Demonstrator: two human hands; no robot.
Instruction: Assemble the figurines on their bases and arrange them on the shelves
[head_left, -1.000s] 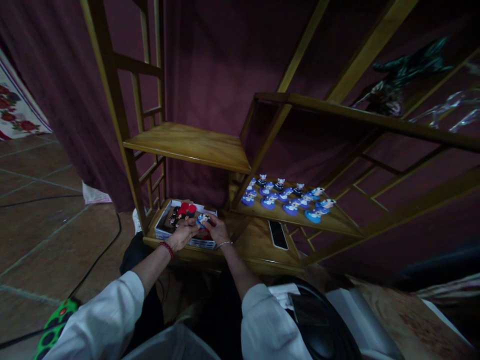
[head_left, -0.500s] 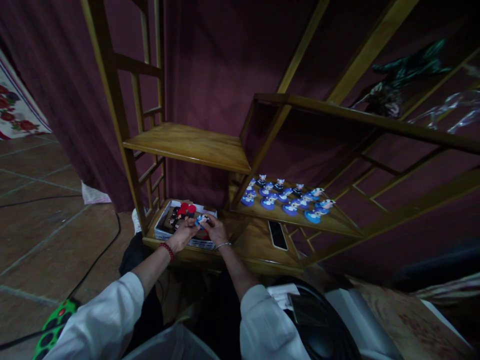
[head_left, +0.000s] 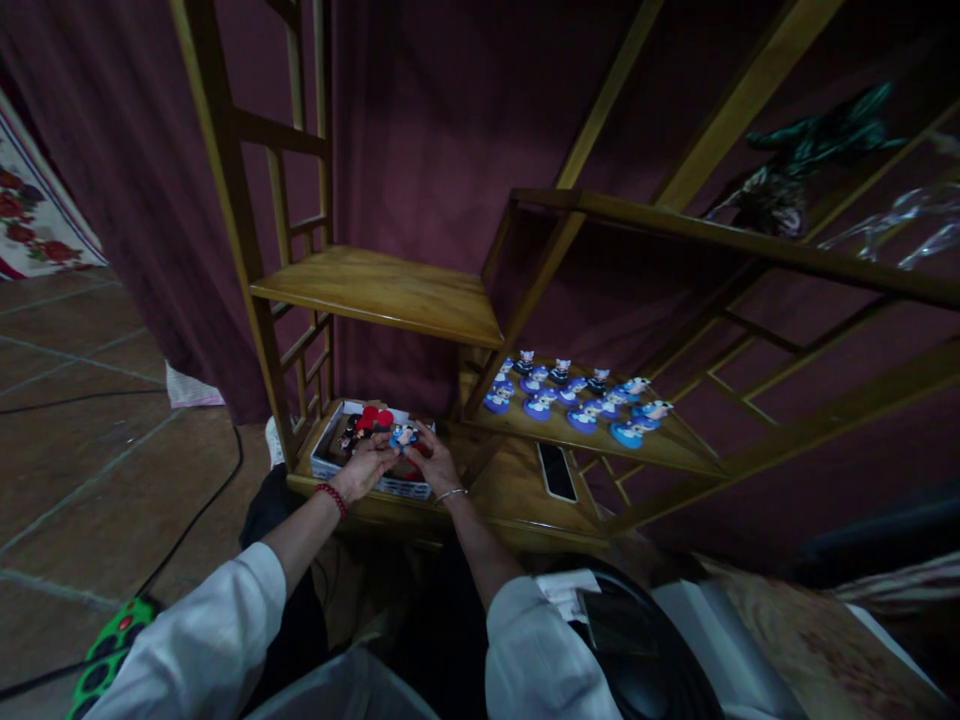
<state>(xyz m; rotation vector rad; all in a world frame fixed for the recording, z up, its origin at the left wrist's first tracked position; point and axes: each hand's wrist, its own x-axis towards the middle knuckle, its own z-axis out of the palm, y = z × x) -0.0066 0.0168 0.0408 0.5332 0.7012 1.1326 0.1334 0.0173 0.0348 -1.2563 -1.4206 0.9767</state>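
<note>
Both hands hold one small blue-and-white figurine [head_left: 403, 437] over an open cardboard box. My left hand [head_left: 365, 468], with a red bead bracelet at the wrist, grips the figurine's left side. On its right side are the fingers of my right hand [head_left: 437, 466], which wears a thin silver bracelet. The white-rimmed box [head_left: 326, 468] stands on the lowest shelf and contains red and black figurines [head_left: 367, 422]. To the right, purple, blue and black figurines [head_left: 540, 403] stand in rows on a raised shelf.
A wooden shelf board [head_left: 375, 290] juts out above the box. A phone [head_left: 556, 471] lies on the low shelf at right. A green power strip [head_left: 112, 655] with a black cable is on the tiled floor. A black round object [head_left: 652, 650] sits beside my right arm.
The blue-and-white figurine has turned slightly in my hands, and more of it shows now. My right hand has shifted a little to the right. The camera view has moved very slightly.
</note>
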